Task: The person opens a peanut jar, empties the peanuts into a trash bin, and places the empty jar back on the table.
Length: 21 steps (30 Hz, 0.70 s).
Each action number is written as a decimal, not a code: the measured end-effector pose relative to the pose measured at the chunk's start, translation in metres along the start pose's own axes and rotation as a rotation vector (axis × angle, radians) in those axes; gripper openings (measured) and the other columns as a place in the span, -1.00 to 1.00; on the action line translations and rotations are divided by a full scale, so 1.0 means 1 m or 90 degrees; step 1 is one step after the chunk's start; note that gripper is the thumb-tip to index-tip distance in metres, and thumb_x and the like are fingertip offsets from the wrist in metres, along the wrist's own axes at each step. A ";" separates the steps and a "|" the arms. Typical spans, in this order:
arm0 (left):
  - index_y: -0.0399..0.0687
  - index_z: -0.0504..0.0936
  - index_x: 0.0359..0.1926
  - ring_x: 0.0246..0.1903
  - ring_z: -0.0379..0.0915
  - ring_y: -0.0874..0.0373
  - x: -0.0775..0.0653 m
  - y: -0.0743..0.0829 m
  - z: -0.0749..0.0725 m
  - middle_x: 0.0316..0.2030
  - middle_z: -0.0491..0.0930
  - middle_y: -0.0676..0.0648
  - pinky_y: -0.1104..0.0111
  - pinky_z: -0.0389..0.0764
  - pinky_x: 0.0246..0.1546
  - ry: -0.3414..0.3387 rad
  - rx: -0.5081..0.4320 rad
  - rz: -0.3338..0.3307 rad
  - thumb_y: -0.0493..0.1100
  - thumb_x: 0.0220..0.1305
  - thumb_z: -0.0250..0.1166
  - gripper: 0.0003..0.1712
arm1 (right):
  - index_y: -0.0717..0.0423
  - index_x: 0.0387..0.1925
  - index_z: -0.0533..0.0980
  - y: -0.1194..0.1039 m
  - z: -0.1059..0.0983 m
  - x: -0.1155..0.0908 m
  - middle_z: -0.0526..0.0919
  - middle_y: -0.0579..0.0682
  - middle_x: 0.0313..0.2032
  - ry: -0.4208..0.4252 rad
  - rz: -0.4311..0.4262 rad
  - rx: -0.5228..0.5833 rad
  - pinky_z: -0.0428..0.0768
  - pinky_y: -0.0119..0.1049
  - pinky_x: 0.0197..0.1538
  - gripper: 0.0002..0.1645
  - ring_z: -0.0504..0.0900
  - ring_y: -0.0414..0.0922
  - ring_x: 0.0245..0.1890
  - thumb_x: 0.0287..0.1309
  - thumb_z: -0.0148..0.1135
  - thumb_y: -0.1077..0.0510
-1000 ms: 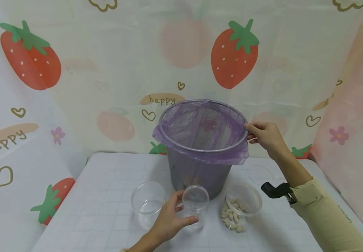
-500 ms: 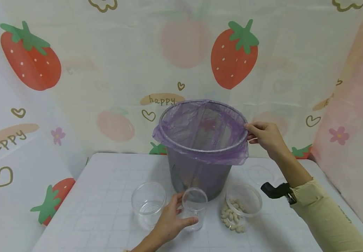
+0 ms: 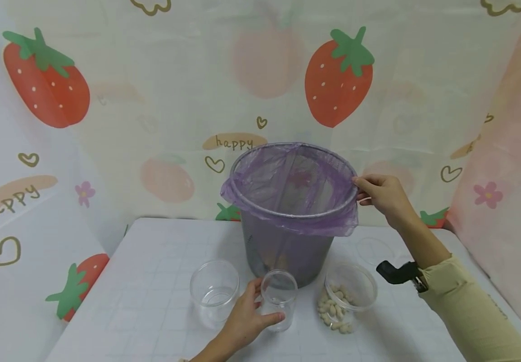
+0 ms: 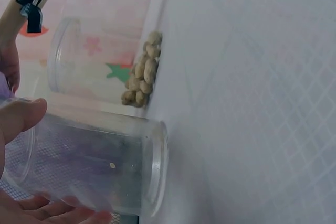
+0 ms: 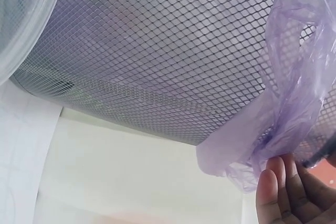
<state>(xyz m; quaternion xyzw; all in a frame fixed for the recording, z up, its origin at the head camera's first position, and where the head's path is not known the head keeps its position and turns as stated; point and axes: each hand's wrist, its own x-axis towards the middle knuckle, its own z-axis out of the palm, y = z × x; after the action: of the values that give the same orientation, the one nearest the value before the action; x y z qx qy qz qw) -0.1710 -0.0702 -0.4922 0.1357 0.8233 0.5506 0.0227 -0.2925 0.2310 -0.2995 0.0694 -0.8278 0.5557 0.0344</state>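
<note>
A grey mesh wastebasket (image 3: 283, 246) stands upright, a purple trash bag (image 5: 294, 103) folded over its rim. At the right side of that rim my right hand (image 3: 380, 196) pinches the edge together with the bag. In front of the basket my left hand (image 3: 247, 317) holds a small clear plastic jar (image 4: 94, 156), thumb on one side and fingers on the other. The jar is upright, its base at the tabletop, with a tiny pale speck on it. Right of it, a wider clear tub (image 3: 353, 286) holds unshelled peanuts (image 4: 142, 72).
Another wide clear tub (image 3: 214, 284), with nothing seen inside, stands left of my left hand. All of these stand on a white table (image 3: 152, 266). Behind the table hangs a strawberry-printed curtain (image 3: 174, 85), close to the basket's back.
The small jar has come down slightly toward the table with my left hand on it. My right hand stays at the basket's rim, and the view has shifted a little.
</note>
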 end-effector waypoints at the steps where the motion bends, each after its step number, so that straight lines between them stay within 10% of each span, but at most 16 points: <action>1: -0.39 0.20 0.30 0.26 0.34 -0.30 -0.001 0.000 0.000 0.26 0.39 -0.39 0.01 0.53 0.15 0.002 0.003 0.002 -0.09 0.02 0.51 -0.04 | 0.51 0.10 0.42 0.000 0.000 0.000 0.59 -0.39 -0.55 -0.002 0.001 -0.003 0.65 -0.55 -0.29 -0.38 0.60 -0.43 -0.48 0.38 0.10 -0.03; 15: -0.33 0.16 0.32 0.24 0.38 -0.28 -0.005 0.000 0.004 0.25 0.42 -0.37 -0.03 0.52 0.13 0.019 0.044 0.038 -0.07 -0.01 0.52 -0.01 | 0.40 0.02 0.46 0.005 -0.006 -0.003 0.62 -0.36 -0.53 -0.016 0.001 -0.015 0.67 -0.51 -0.26 -0.41 0.63 -0.38 -0.41 0.41 0.04 -0.11; 21: -0.32 0.12 0.38 0.29 0.33 -0.25 -0.004 0.004 0.002 0.31 0.35 -0.34 -0.04 0.48 0.18 0.018 0.049 0.040 -0.07 0.00 0.52 0.05 | 0.02 -0.18 0.57 0.009 -0.008 -0.017 0.68 -0.34 -0.46 -0.024 -0.020 0.013 0.67 -0.49 -0.26 -0.69 0.65 -0.36 -0.39 0.38 0.09 -0.10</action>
<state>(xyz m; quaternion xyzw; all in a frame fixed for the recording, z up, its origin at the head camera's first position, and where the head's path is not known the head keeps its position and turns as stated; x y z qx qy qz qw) -0.1658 -0.0680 -0.4897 0.1547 0.8394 0.5210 -0.0113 -0.2774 0.2433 -0.3070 0.0932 -0.8213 0.5623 0.0265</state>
